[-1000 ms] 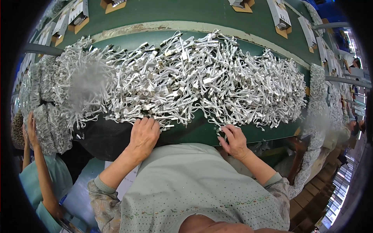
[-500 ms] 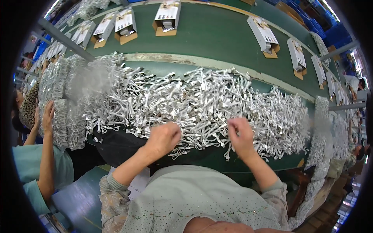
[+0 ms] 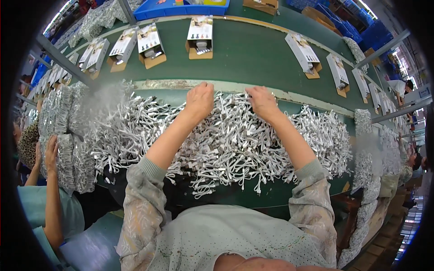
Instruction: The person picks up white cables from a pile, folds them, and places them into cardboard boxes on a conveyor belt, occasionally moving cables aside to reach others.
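A wide heap of short white USB cables covers the near bench ledge. Both my arms stretch over it to its far edge. My left hand is closed, fingers curled down by the pale rail; whatever lies inside them is hidden. To its right, my right hand bends its fingers together at the upper edge of the heap, touching or just above the cables. I cannot make out what its fingertips hold. Some cables at the front of the heap hang loosely toward me.
Beyond the rail runs a green conveyor belt carrying open white boxes. Bundles of cables in clear bags stack at the left, where a co-worker's hand rests. A blue tray stands at the back.
Both my hands have moved forward from the near side of the heap to its far edge. The view has shifted, and the boxes on the belt sit slightly differently.
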Available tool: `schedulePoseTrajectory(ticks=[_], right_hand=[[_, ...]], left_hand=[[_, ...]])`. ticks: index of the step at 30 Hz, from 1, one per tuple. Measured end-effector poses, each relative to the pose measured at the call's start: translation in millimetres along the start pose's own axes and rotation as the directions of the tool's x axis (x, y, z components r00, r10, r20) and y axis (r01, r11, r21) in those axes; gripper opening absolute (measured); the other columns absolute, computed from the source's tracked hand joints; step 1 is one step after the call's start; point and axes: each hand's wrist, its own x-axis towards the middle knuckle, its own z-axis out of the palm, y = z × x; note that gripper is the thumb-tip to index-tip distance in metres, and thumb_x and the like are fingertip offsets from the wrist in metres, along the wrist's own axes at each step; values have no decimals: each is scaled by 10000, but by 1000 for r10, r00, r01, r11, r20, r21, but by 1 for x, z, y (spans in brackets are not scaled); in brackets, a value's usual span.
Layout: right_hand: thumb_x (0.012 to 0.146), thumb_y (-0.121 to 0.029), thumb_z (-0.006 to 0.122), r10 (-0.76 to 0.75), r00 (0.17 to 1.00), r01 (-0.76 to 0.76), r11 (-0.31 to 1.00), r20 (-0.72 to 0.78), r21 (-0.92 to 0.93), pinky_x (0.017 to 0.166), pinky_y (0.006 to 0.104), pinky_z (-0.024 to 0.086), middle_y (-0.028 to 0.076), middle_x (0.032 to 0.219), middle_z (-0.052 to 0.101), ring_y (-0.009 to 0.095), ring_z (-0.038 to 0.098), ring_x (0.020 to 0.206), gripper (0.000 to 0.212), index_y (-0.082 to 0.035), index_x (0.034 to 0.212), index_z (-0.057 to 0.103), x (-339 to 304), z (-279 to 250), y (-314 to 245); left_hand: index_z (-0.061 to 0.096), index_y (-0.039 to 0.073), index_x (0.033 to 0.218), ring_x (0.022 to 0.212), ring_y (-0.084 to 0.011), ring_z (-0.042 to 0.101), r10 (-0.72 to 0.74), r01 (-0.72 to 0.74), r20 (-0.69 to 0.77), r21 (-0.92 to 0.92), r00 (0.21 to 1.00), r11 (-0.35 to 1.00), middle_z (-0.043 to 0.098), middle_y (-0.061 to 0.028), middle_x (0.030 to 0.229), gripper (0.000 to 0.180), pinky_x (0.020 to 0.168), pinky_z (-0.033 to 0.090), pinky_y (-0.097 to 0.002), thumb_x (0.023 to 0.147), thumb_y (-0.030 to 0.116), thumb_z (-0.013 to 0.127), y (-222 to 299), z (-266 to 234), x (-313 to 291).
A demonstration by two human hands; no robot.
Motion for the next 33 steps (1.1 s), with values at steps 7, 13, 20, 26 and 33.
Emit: schedulePoseTrajectory(ticks=[7, 13, 20, 26, 33], right_hand=[[724, -157, 580, 98, 960, -155, 966, 263, 206, 719, 398, 488, 170, 806, 646, 327, 619, 757, 161, -39, 802, 658, 4, -29, 8], [712, -225, 649, 103, 944, -177, 960, 314, 217, 704, 394, 477, 140, 779, 646, 308, 612, 746, 173, -61, 768, 651, 4, -27, 8], [817, -172, 641, 346, 851, -488, 242, 396, 839, 626, 197, 476, 26, 764, 621, 76, 574, 655, 153, -27, 854, 611, 32, -55, 15], [788, -166, 672, 128, 797, -595, 337, 590, 730, 616, 254, 517, 61, 755, 621, 126, 603, 651, 172, -16, 812, 591, 41, -29, 0], [830, -132, 629, 533, 767, -473, 95, 357, 876, 597, 230, 520, 56, 759, 609, 114, 580, 644, 131, -4, 834, 604, 52, -36, 46]], left_hand=[[670, 49, 746, 839, -373, 628, -149, 177, 363, -46, 920, 983, 647, -215, 836, 156, 763, 500, -446, 653, 158, 609, -32, 14, 7], [622, 17, 715, 706, -309, 627, -149, 206, 226, -253, 963, 945, 637, -159, 708, 167, 675, 493, -386, 700, 182, 609, -42, 1, 0], [589, -30, 750, 518, -147, 616, -384, 340, 44, -564, 922, 753, 629, -91, 623, 168, 515, 489, -274, 750, 137, 594, -79, -7, 57], [597, 21, 702, 506, -168, 627, -469, 422, 6, -448, 883, 788, 625, -72, 591, 151, 570, 506, -301, 738, 168, 605, -103, 22, 117], [644, 48, 728, 664, -256, 656, -444, 415, 51, -466, 895, 782, 641, -107, 605, 155, 722, 502, -372, 721, 200, 615, -84, 39, 148]])
